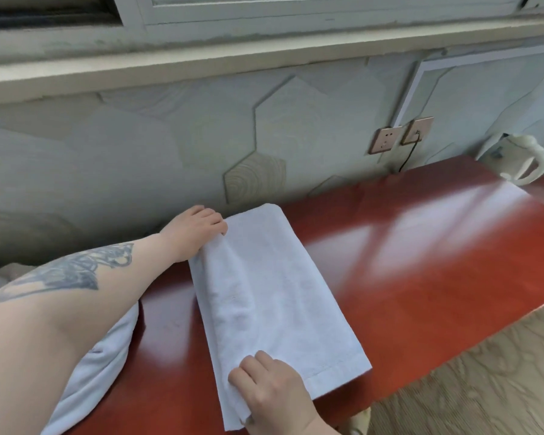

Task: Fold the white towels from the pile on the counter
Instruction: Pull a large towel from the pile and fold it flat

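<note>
Towel (274, 296) at centre frame on counter (421, 246), long edge pinched in left hand (195, 233) above and right hand (274, 394) below, for an even lengthwise fold; pile (88, 381) lower left

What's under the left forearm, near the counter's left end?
More white cloth, bunched on the red counter, likely the pile. The forearm covers most of it, so its count and extent can't be seen. Both hands, left and right, grip the flat towel.
</note>
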### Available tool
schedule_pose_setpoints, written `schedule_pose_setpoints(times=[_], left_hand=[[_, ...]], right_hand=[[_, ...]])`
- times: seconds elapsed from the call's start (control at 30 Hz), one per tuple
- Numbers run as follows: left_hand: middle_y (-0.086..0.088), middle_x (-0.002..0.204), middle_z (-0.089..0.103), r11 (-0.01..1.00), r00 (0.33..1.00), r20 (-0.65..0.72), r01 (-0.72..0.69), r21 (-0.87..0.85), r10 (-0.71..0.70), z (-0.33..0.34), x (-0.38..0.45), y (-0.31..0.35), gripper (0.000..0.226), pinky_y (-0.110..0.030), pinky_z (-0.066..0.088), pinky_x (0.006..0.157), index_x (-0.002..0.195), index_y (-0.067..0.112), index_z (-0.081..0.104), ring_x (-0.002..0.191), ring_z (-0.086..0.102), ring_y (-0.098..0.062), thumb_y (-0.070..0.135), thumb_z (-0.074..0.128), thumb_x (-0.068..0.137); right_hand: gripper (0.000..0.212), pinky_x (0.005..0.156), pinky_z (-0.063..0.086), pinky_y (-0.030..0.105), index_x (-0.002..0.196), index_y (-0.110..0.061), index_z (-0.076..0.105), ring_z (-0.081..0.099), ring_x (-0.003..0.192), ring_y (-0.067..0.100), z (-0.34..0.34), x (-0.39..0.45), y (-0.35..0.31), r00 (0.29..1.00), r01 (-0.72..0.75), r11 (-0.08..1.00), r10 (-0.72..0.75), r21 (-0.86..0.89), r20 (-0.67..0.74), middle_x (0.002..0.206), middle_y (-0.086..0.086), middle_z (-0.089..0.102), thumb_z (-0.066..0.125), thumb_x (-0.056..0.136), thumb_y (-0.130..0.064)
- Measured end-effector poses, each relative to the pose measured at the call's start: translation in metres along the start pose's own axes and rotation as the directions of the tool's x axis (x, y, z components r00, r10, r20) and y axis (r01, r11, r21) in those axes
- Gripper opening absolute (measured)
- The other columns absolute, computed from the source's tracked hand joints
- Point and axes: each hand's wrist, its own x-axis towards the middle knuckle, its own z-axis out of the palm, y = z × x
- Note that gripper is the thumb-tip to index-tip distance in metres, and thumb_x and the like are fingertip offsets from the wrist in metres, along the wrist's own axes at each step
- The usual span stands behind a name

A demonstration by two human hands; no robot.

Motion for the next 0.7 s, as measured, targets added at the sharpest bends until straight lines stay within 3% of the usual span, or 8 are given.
schedule_pose_setpoints(times=[0.13,0.2,0.33,0.4,0.53,0.6,0.7], left_hand=[[0.002,0.084,0.057,0.997,0.999,-0.036,0.032,0.069,-0.030,0.012,-0.009,-0.006,0.059,-0.037,0.044,0.088,0.088,0.019,0.059,0.085,0.058,-0.023,-0.007,0.068,0.036],[0.000,0.088,0.056,0.992,0.997,-0.034,0.066,0.104,-0.062,0.013,-0.010,-0.009,0.057,-0.038,0.041,0.095,0.093,0.017,0.059,0.089,0.056,-0.024,-0.007,0.066,0.042],[0.004,0.128,0.044,0.988,0.980,0.145,0.120,0.098,-0.134,0.013,-0.015,0.001,0.056,-0.037,0.016,0.115,0.127,0.022,0.043,0.126,0.038,-0.019,-0.004,0.049,0.078],[0.007,0.138,0.037,0.984,0.962,0.218,0.148,0.094,-0.165,0.013,-0.019,0.006,0.056,-0.036,0.015,0.115,0.134,0.025,0.036,0.133,0.031,-0.016,-0.001,0.043,0.085],[0.007,0.140,0.038,0.963,0.948,0.199,0.264,-0.054,-0.249,0.012,-0.024,0.008,0.055,-0.031,0.026,0.108,0.130,0.026,0.042,0.133,0.031,-0.015,-0.004,0.041,0.084],[0.005,0.137,0.041,0.953,0.946,0.173,0.292,-0.086,-0.275,0.011,-0.022,0.008,0.052,-0.031,0.029,0.104,0.126,0.023,0.045,0.130,0.033,-0.016,-0.005,0.041,0.083],[0.003,0.134,0.044,0.947,0.947,0.146,0.303,-0.103,-0.287,0.013,-0.021,0.009,0.050,-0.032,0.032,0.100,0.123,0.020,0.048,0.127,0.036,-0.018,-0.007,0.043,0.081]], right_hand=[[0.030,0.044,0.013,0.026,0.062,-0.018,0.047,0.028,0.057,0.015,0.005,0.003,-0.006,1.000,0.008,0.999,-0.009,0.049,0.025,0.064,-0.004,0.037,0.031,0.037,-0.011],[0.029,0.042,0.015,0.026,0.063,-0.017,0.048,0.027,0.059,0.015,0.007,0.007,-0.010,0.999,0.011,0.997,-0.013,0.074,0.035,0.065,-0.003,0.037,0.035,0.038,-0.010],[0.032,0.047,0.012,0.024,0.068,-0.021,0.050,0.032,0.060,0.013,0.019,0.008,-0.018,0.989,0.068,0.998,-0.067,-0.004,0.134,0.067,-0.006,0.042,0.046,0.038,-0.011],[0.034,0.045,0.016,0.022,0.071,-0.022,0.055,0.036,0.060,0.013,0.027,0.002,-0.017,0.981,0.096,0.995,-0.096,0.009,0.172,0.069,-0.006,0.044,0.062,0.039,-0.014],[0.025,0.045,0.031,0.023,0.078,-0.020,0.064,0.040,0.064,0.013,0.022,0.003,-0.017,0.985,0.159,0.978,-0.166,0.136,0.040,0.073,-0.004,0.051,0.068,0.054,-0.024],[0.019,0.048,0.032,0.023,0.081,-0.017,0.065,0.042,0.064,0.015,0.015,0.012,-0.020,0.978,0.204,0.963,-0.196,0.173,-0.064,0.075,-0.002,0.053,0.063,0.066,-0.028],[0.009,0.046,0.029,0.024,0.078,-0.017,0.065,0.041,0.063,0.015,0.021,0.016,-0.028,0.967,0.252,0.957,-0.242,0.143,-0.079,0.073,-0.003,0.052,0.061,0.076,-0.025]])
